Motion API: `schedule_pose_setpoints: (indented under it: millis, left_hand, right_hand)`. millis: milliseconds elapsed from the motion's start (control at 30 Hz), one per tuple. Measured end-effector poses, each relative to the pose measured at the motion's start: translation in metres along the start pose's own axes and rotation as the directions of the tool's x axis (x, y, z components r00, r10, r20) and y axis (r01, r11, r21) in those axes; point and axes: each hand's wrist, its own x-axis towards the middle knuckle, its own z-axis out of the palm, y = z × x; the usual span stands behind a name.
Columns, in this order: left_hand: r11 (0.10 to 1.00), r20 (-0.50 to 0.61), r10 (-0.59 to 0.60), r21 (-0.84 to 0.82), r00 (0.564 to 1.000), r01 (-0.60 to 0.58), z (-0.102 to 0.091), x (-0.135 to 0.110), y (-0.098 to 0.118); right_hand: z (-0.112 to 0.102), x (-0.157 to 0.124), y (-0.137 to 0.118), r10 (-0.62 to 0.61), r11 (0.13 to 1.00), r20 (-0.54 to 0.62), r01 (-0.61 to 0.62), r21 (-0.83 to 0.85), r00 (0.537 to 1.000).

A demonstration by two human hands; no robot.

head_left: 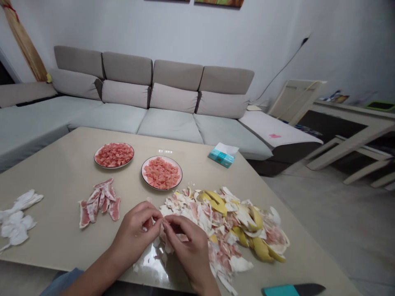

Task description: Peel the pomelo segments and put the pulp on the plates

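Observation:
Above the table's near edge, my left hand [137,228] and my right hand [190,242] meet fingertip to fingertip, both pinched. Pink pomelo flesh shows inside the curl of my left fingers, so a pomelo segment [148,223] seems to be between the hands, mostly hidden by them. Close to my right hand spreads a heap of pomelo peel and torn white membrane [222,213], with yellow rind among it. Left of my hands lie several unpeeled pomelo segments [101,199]. Beyond them are two plates of pink pulp pieces, the left plate [114,155] and the nearer plate [162,172].
A knife [293,290] with a teal handle lies at the table's near right. A blue tissue pack [222,155] sits toward the far right edge. Crumpled white tissues [18,222] lie at the left. A grey sofa [173,123] stands behind the table [61,164].

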Motion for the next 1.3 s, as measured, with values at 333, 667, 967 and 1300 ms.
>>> schedule_pose_setpoints:
  millis: [333,667,967,1300]
  left_hand:
    - [0.995,0.044,-0.083,-0.046,0.996,0.085,-0.004,0.004,0.001]
    - [0.996,0.087,-0.08,-0.043,0.993,0.084,0.019,0.0,-0.013]
    - [0.754,0.121,-0.334,-0.56,0.935,0.342,0.024,0.008,-0.016]
    - [0.308,0.233,-0.327,-0.89,0.916,0.336,0.013,-0.002,0.002]
  right_hand:
    - [-0.004,0.002,-0.006,0.304,0.91,0.119,-0.325,0.259,0.945]
    - [-0.008,0.082,0.043,0.101,0.988,-0.108,-0.113,-0.109,0.989]
    - [0.012,0.139,0.059,0.089,0.975,-0.12,-0.111,-0.192,0.989]
    - [-0.001,0.011,-0.013,0.277,0.956,-0.101,-0.264,0.128,0.956]
